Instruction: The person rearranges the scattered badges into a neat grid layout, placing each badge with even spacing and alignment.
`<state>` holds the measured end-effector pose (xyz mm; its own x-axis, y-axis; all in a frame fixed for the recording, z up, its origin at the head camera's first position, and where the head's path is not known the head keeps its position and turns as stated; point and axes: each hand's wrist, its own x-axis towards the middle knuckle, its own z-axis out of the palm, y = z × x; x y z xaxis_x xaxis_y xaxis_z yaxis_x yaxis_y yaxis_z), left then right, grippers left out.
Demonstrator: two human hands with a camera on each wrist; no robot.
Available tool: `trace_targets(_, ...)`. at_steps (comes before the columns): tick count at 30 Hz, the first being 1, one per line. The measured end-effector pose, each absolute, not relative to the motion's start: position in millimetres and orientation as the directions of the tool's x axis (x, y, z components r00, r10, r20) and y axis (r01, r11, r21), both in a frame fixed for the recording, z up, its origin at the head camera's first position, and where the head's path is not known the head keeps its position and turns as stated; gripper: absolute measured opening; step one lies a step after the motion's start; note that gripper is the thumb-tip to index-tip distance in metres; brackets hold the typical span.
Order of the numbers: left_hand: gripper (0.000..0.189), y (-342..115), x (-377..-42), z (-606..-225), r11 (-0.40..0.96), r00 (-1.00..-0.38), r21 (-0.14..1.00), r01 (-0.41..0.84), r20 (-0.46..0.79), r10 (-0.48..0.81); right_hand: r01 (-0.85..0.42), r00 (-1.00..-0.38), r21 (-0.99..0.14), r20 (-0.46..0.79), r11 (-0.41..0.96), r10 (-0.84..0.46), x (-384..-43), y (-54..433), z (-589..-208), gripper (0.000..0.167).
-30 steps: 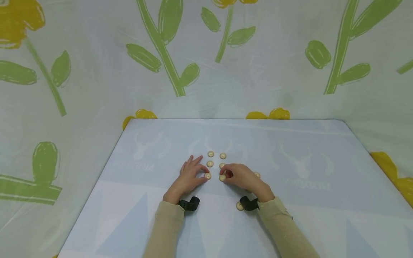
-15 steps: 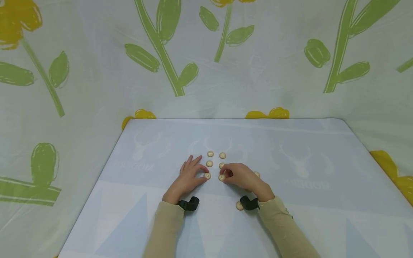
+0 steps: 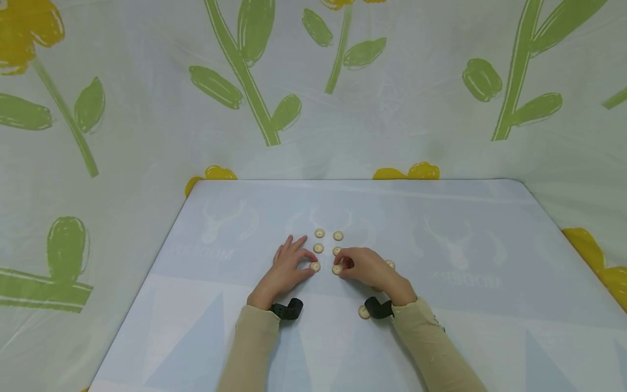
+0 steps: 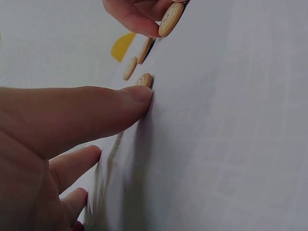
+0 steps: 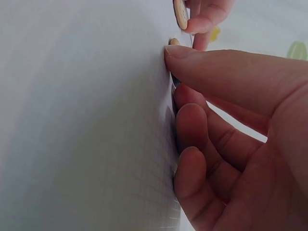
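Note:
My left hand (image 3: 286, 270) pinches a round, pale wooden button (image 3: 315, 267) between thumb and index finger, its other fingers spread on the table. Just to the right, my right hand (image 3: 367, 268) pinches a second such button (image 3: 337, 269) by thumb and index finger, with the other fingers curled under. In the left wrist view the thumb covers much of the left button (image 4: 145, 79); the right thumb likewise hides most of its button (image 5: 174, 42). Beyond the hands lie a left pair, one button (image 3: 318, 248) behind the other, and a matching right pair, its nearer button (image 3: 337, 251) partly behind the right fingers.
One more button (image 3: 389, 264) shows past the right hand, and another (image 3: 364, 312) lies beside the black right wrist strap (image 3: 378, 308). The pale blue patterned table (image 3: 206, 326) meets a flower-printed cloth (image 3: 147, 136) at its back and sides.

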<state>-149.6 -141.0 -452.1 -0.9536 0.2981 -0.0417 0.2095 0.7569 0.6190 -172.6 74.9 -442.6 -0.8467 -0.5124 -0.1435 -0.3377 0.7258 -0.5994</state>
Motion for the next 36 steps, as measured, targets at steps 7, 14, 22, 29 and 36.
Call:
trace_targets(7,0.012,-140.8,-149.8,-452.4,0.759,-0.954,0.616,0.211,-0.039,0.297,-0.345,-0.847,-0.598,-0.134,0.723,-0.515,-172.6,75.6,-442.0,0.018)
trace_targets(14,0.012,-140.8,-150.5,-453.1,0.767,-0.954,0.608,0.207,-0.047,0.295,-0.331,-0.850,-0.601,-0.144,0.728,-0.506,-171.5,74.5,-441.5,0.018)
trace_targets(22,0.013,-141.0,-150.5,-453.6,0.765,-0.953,0.608,0.212,-0.045,0.299,-0.328,-0.848,-0.611,-0.146,0.720,-0.510,-170.7,75.4,-440.4,0.020)
trace_targets(29,0.013,-140.8,-150.5,-453.8,0.764,-0.954,0.611,0.208,-0.045,0.295,-0.294,-0.845,-0.648,-0.167,0.702,-0.508,-174.2,86.2,-438.0,0.021)
trace_targets(36,0.012,-140.2,-151.0,-454.5,0.762,-0.956,0.614,0.206,-0.042,0.292,-0.236,-0.879,-0.653,-0.172,0.719,-0.445,-181.2,99.8,-434.8,0.015)
